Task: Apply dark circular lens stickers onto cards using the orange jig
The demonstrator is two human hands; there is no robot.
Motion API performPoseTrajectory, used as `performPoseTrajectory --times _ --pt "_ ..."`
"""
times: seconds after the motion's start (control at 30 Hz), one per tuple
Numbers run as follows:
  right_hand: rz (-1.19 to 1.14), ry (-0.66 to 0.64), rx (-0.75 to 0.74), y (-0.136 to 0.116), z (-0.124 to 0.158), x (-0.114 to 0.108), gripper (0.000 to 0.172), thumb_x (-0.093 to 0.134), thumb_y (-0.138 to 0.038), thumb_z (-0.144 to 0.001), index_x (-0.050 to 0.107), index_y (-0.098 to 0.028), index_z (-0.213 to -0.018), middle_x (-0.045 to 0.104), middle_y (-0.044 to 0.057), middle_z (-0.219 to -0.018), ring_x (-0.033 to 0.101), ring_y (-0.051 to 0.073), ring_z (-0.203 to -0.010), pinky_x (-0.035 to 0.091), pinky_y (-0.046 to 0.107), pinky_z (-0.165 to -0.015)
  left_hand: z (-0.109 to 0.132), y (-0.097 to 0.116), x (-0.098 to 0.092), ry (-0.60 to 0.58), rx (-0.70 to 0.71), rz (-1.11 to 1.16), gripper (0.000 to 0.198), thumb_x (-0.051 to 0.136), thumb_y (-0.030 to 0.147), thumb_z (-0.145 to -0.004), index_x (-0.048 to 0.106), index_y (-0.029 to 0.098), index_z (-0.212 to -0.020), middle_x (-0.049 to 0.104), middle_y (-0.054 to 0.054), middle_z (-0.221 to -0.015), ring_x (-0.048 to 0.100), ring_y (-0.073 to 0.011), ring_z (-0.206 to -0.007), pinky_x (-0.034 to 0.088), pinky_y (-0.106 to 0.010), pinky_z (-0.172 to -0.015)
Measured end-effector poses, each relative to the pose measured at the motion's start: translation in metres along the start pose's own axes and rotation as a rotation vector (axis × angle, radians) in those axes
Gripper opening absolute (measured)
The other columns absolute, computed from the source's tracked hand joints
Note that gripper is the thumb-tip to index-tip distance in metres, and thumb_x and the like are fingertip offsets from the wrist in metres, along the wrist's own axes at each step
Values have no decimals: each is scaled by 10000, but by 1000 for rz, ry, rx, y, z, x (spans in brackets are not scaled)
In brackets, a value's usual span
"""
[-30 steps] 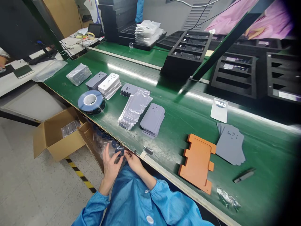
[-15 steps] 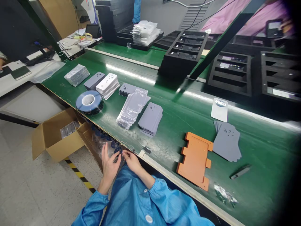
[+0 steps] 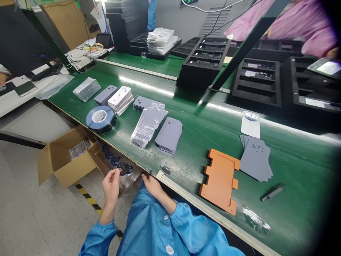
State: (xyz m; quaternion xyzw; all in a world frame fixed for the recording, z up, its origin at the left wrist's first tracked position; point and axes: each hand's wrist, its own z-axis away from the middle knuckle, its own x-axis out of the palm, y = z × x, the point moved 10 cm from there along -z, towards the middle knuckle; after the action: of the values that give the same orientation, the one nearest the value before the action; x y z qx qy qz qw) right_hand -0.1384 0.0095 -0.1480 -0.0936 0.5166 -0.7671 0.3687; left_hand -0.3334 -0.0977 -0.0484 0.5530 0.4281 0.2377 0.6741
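Observation:
My left hand [image 3: 111, 185] is over the floor side of the table edge, thumb and fingertips pinched together at a strip of dark round stickers [image 3: 114, 160] on clear film. Part of that strip hangs below the table edge, near a roll of blue film [image 3: 99, 119]. Close to my body, my right hand [image 3: 151, 185] is at the table edge, its fingers closed; what they hold, if anything, is hidden. To the right of my hands lies an orange fixture plate [image 3: 220, 181]. Grey phone-shaped sheets [image 3: 169, 135] are stacked just beyond the hands.
An open cardboard box [image 3: 66, 153] stands on the floor at left. White sheets [image 3: 121, 99] and a plastic-wrapped stack [image 3: 149, 124] lie on the green table. At right are fanned grey sheets [image 3: 255, 158] and a knife-like tool [image 3: 273, 192]. Black trays [image 3: 205, 60] and a pink-sleeved person [image 3: 301, 25] are behind.
My left hand has moved left, away from my right hand, and its spread fingers have drawn together at the strip. My right hand has barely moved. A person at the back right has moved.

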Motion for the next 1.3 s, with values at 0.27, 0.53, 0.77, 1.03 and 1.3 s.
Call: performPoseTrajectory --times 0.27,0.53,0.77,1.03,1.3 --pt "-166 -39 -219 -58 94 -55 353 528 -428 -970 728 -199 -1149 752 77 -956 726 209 -788 579 334 -738 42 38 75 -354 -190 290 355 742 511 -785 706 160 -820 728 -62 -810 594 -151 -601 495 -266 -583" --pt "-465 484 -105 -24 148 -219 469 782 -569 -752 771 -174 -1004 781 94 -876 730 227 -779 603 360 -768 114 106 213 -949 -135 288 296 728 448 -825 722 152 -835 739 -55 -769 613 -145 -598 513 -259 -606" --pt "-355 681 -133 8 167 -310 343 767 -474 -772 808 -178 -941 803 105 -935 748 263 -847 594 389 -816 163 146 312 -1232 -28 200 302 688 454 -805 691 152 -819 721 -59 -730 646 -157 -604 484 -249 -540" --pt "-120 799 -115 27 143 -376 306 683 -398 -811 803 -163 -966 805 111 -974 760 284 -904 589 409 -855 133 152 387 -1097 208 39 168 733 256 -716 676 155 -837 660 -15 -731 592 -119 -614 479 -239 -618" --pt "-62 814 -105 28 137 -376 276 654 -374 -831 807 -188 -967 806 96 -981 762 280 -897 577 420 -877 140 158 392 -1102 259 -32 156 739 250 -712 659 165 -817 613 19 -683 557 -106 -581 429 -225 -578"
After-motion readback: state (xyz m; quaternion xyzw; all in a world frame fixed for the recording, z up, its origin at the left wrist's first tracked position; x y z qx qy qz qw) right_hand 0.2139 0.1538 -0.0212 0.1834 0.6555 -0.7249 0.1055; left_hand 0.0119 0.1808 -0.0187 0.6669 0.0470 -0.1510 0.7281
